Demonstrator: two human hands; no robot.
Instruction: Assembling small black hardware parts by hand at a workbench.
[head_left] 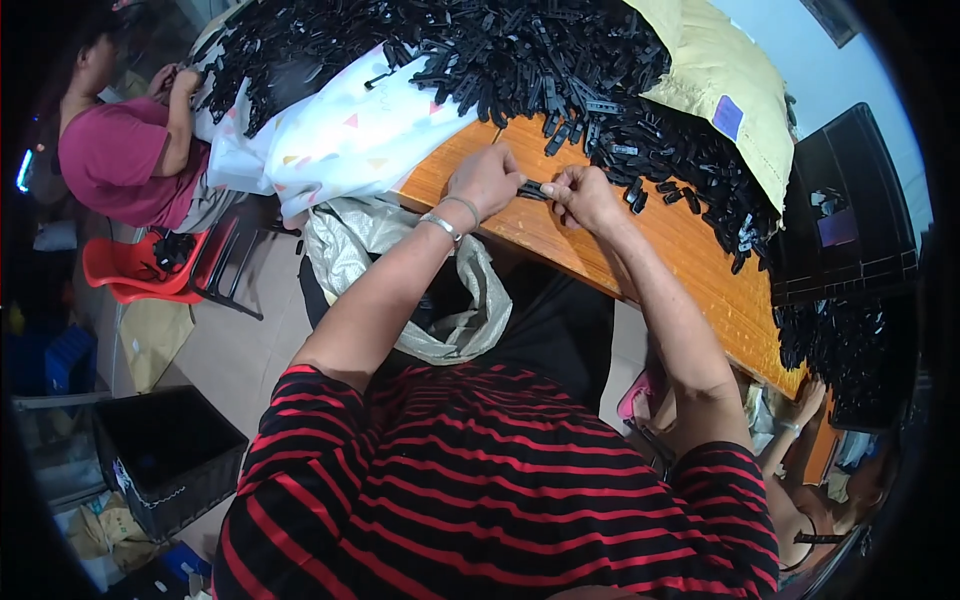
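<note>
Over the near edge of the wooden table (545,235), my left hand (487,180) and my right hand (588,196) meet. Between them is a slim black plastic clip (535,189), its left end in the pinched fingers of my left hand and its right end in those of my right. Fingers cover part of it, so its exact shape is hard to make out. Just beyond my hands, a large heap of similar black clips (540,60) covers the table, with a few loose ones (637,195) to the right of my right hand.
An open woven sack (485,300) sits at my lap. White patterned cloth (350,130) hangs over the table's left part. Yellowish sacks (735,95) stand behind. A person in a maroon shirt (120,150) works at left, another person's hand (808,400) at right. A black crate (170,460) stands lower left.
</note>
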